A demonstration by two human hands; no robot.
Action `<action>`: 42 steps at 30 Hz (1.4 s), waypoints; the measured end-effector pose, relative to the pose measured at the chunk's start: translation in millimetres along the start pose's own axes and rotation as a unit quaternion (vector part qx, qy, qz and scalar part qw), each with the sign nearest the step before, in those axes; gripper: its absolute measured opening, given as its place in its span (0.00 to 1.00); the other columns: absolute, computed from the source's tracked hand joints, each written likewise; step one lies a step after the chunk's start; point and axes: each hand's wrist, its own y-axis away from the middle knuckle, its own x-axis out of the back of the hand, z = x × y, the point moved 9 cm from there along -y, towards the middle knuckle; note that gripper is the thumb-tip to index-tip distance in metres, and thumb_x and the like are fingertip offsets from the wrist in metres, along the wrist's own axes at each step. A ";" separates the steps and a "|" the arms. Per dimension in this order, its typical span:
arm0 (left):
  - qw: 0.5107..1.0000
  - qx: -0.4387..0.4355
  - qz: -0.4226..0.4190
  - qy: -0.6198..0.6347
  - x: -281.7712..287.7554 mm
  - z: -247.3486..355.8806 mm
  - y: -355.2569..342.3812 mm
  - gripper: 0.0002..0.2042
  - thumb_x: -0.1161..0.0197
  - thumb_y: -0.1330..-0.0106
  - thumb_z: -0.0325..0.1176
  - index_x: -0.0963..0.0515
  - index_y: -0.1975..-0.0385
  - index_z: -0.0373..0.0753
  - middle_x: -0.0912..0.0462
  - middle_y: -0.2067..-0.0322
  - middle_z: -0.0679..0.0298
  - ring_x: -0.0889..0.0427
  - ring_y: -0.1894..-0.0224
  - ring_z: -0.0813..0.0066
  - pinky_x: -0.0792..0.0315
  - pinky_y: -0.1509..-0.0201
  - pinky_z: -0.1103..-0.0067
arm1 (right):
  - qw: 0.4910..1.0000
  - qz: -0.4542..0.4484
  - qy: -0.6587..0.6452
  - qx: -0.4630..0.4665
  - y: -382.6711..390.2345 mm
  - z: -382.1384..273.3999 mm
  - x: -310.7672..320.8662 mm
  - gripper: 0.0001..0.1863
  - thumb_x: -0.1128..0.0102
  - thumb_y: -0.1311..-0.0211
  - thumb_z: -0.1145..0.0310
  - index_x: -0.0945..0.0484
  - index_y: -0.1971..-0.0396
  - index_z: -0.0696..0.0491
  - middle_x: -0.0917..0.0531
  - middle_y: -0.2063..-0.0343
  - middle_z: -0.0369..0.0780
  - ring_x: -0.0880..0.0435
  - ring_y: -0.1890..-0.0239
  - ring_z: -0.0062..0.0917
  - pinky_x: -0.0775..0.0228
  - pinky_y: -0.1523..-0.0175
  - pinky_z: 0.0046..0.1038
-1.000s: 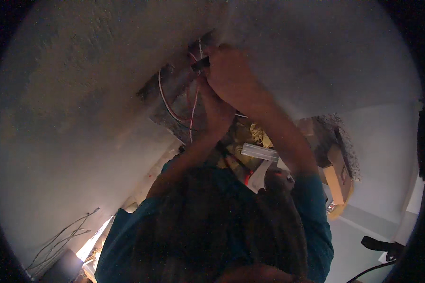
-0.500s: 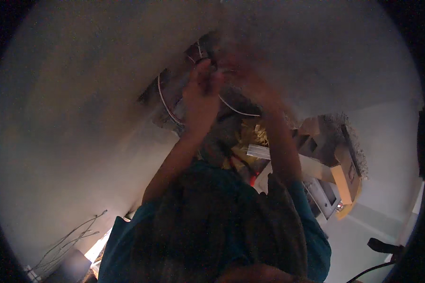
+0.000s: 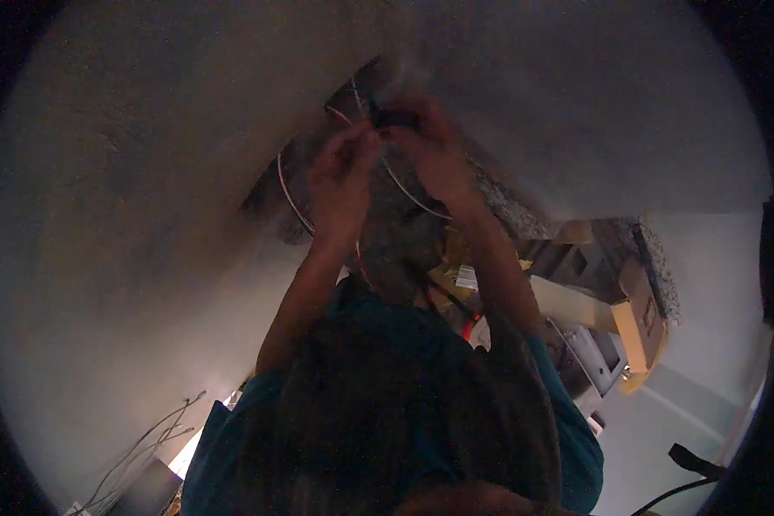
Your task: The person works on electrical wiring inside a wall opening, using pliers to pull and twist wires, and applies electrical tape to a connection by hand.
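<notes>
My left hand (image 3: 342,172) is raised, its fingertips pinched at a thin pale cable (image 3: 359,96) that runs down from the dark upper end of a recess. Close beside it, my right hand (image 3: 439,163) curls round a dark rounded thing (image 3: 397,118); dim light hides its exact kind. The fingertips of both hands nearly meet where the cable passes. A second length of white cable (image 3: 414,199) bows below my right hand. Another white cable (image 3: 289,193) curves down to the left of my left wrist.
Plain walls (image 3: 146,215) rise on both sides. A granite-like speckled edge (image 3: 512,206) borders the right. Lower right are an open cardboard box (image 3: 635,335), a grey metal tray (image 3: 586,348) and yellowish wrapping (image 3: 451,279). Loose grey cables (image 3: 150,439) stick out at lower left.
My right hand has swung in from a blur and now meets the left with the dark thing in its fingers. My left hand has shifted slightly left, and the view has moved a little.
</notes>
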 end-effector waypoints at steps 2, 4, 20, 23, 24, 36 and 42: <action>1.000 -0.012 0.002 -0.005 0.7 -0.4 0.3 0.12 0.35 0.32 0.32 0.19 0.51 0.35 0.16 0.59 0.66 0.22 0.61 0.83 0.27 0.57 0.82 | 0.997 -0.031 -0.060 -0.038 -2.1 9.9 -2.3 0.17 0.41 0.36 0.75 0.25 0.48 0.59 0.18 0.52 0.42 0.20 0.50 0.29 0.29 0.41 0.31; 0.994 -0.062 0.006 -0.090 -3.3 11.9 4.3 0.12 0.36 0.32 0.32 0.19 0.52 0.35 0.15 0.64 0.66 0.21 0.63 0.82 0.27 0.59 0.82 | 0.988 -0.060 -0.118 -0.075 -2.6 19.8 1.1 0.17 0.42 0.35 0.76 0.26 0.47 0.61 0.18 0.52 0.41 0.19 0.51 0.26 0.29 0.42 0.29; 0.980 -0.185 0.045 -0.060 0.3 31.2 5.5 0.07 0.37 0.33 0.28 0.18 0.58 0.34 0.14 0.70 0.62 0.19 0.67 0.81 0.28 0.64 0.80 | 0.997 0.059 0.039 -0.019 30.5 -40.0 -2.0 0.17 0.35 0.42 0.75 0.18 0.51 0.56 0.15 0.53 0.40 0.17 0.51 0.28 0.28 0.40 0.30; 0.987 -0.141 0.058 -0.055 -4.6 21.7 7.4 0.07 0.37 0.32 0.28 0.18 0.59 0.35 0.14 0.71 0.63 0.20 0.70 0.80 0.28 0.65 0.78 | 0.993 0.027 0.108 -0.034 20.8 -41.6 9.0 0.17 0.35 0.41 0.72 0.18 0.51 0.56 0.14 0.54 0.41 0.16 0.51 0.30 0.27 0.42 0.30; 0.987 -0.133 0.069 -0.060 -6.1 16.5 9.0 0.08 0.38 0.32 0.28 0.19 0.56 0.34 0.15 0.69 0.62 0.20 0.68 0.79 0.27 0.63 0.78 | 0.984 -0.004 0.168 -0.055 16.5 -39.6 8.7 0.17 0.35 0.42 0.71 0.18 0.52 0.56 0.14 0.54 0.42 0.15 0.52 0.31 0.25 0.44 0.31; 0.981 -0.193 0.029 0.009 -57.8 21.8 54.1 0.26 0.41 0.38 0.21 0.42 0.41 0.30 0.27 0.48 0.47 0.26 0.44 0.57 0.34 0.40 0.66 | 0.739 -0.163 0.650 0.070 -10.0 -95.6 -78.9 0.21 0.32 0.50 0.63 0.20 0.56 0.56 0.15 0.65 0.50 0.17 0.59 0.48 0.24 0.53 0.42; 0.972 -0.208 0.010 -0.104 -43.6 34.7 42.3 0.25 0.39 0.38 0.23 0.41 0.43 0.31 0.22 0.55 0.49 0.21 0.52 0.56 0.29 0.47 0.66 | 0.799 -0.166 0.545 0.193 -6.1 -116.9 -70.5 0.25 0.29 0.49 0.62 0.21 0.51 0.57 0.15 0.65 0.50 0.15 0.59 0.42 0.23 0.51 0.38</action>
